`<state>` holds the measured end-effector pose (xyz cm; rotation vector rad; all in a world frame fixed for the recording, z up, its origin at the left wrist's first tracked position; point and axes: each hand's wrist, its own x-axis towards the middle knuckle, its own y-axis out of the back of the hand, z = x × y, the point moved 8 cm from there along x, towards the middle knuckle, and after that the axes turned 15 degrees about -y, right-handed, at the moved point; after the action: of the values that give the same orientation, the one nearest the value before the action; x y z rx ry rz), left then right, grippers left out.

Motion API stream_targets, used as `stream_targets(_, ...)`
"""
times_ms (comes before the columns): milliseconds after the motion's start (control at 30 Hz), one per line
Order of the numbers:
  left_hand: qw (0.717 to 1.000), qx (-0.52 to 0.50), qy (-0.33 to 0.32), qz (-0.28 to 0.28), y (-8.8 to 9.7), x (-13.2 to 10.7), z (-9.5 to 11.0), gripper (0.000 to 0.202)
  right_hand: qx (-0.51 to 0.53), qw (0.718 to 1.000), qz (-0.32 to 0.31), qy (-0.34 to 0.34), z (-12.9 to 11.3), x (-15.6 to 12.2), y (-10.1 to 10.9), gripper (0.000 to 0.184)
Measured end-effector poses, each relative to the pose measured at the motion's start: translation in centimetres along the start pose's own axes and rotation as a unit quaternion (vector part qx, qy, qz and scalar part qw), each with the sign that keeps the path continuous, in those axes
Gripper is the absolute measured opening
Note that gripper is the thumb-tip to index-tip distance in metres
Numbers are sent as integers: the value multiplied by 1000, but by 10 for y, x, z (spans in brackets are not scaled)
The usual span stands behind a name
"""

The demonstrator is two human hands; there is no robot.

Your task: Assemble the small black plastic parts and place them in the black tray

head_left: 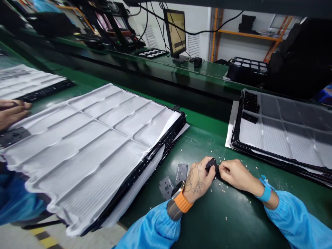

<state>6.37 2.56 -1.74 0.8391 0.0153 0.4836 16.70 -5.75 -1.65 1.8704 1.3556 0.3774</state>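
Your left hand (198,180) and right hand (234,174) are both clenched on a small black part (212,166), held between them just above the green bench (207,221), with two metal brackets (181,173) just left of your left hand and pale crumbs (223,191) scattered around.

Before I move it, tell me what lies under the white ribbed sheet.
Under the white ribbed sheet, a black tray edge and loose white sheeting show along one side; the rest is covered and cannot be seen.
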Motion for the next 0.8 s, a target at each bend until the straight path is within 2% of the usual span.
stream_targets(100,1000,12,-12,-24,-2,1,5,19,82,996,40,-17,0,2,12,12)
stream_targets(200,997,38,-43,-51,-8,-2,12,17,124,991,51,-17,-3,1,15,11)
stream_targets(333,995,65,-67,-46,-17,-10,13,18,97,994,54,0,-7,-2,14,13)
stream_targets(433,995,47,-85,-3,-19,-17,12,15,39,996,75,15,-8,-6,13,14)
stream_targets(533,995,-25,-90,35,-16,-18,11,14,-8,996,86,22,-9,-8,14,14)
stream_targets(700,987,-154,-32,14,-15,-12,10,23,35,996,72,44,-24,-15,22,11)
stream_targets(767,967,-254,3,18,-18,-12,9,29,30,995,71,63,-33,-21,34,6)
stream_targets(800,946,-322,18,21,-21,-13,10,36,24,993,87,71,-36,-25,46,7)
